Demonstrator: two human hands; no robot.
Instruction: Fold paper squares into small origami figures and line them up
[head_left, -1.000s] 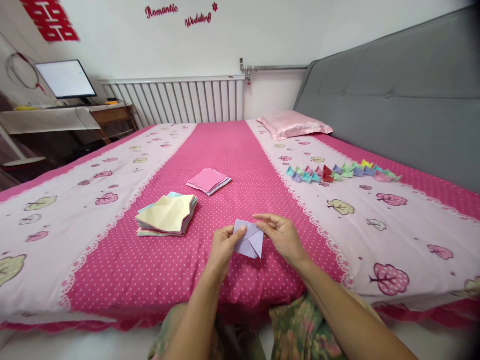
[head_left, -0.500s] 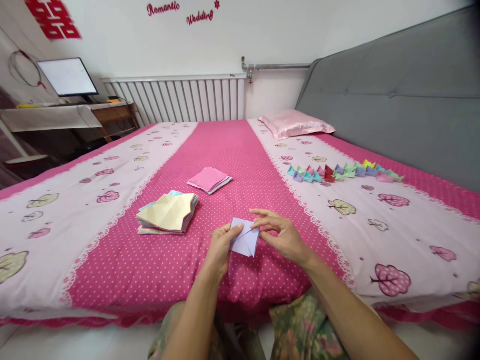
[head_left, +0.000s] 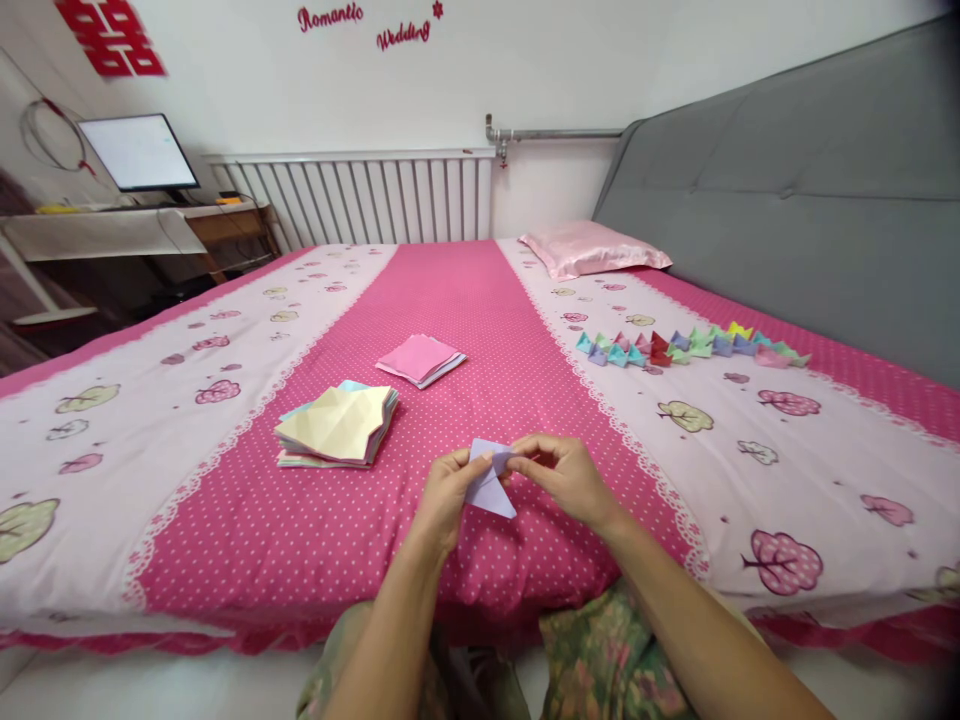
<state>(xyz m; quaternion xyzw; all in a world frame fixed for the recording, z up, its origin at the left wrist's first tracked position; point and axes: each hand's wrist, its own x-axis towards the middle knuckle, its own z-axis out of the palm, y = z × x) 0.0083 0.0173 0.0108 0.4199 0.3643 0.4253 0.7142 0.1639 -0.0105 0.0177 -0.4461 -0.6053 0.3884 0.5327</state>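
Observation:
A lavender sheet of origami paper [head_left: 490, 493], partly folded, is held up over the near edge of the bed. My left hand [head_left: 446, 492] is closed on its left side, thumb on top. At its upper right, my right hand [head_left: 562, 475] pinches a flap between thumb and forefinger. Left of my hands lies a stack of creased paper [head_left: 337, 425] with a pale yellow sheet on top. A smaller pile of square paper [head_left: 420, 358], pink on top, sits beyond it. Over on the right stand rows of small folded paper pieces [head_left: 701, 343] in several colours.
Everything rests on a bed with a pink dotted cover [head_left: 450, 290]. A pink pillow [head_left: 592, 248] lies near the grey headboard [head_left: 795, 170]. A radiator [head_left: 360, 200] runs along the wall; a desk with a monitor [head_left: 139, 152] stands at the far left.
My right hand has closed from spread fingers into a pinch on the lavender paper. The paper's right corner has been folded inward, so its outline is now more pointed.

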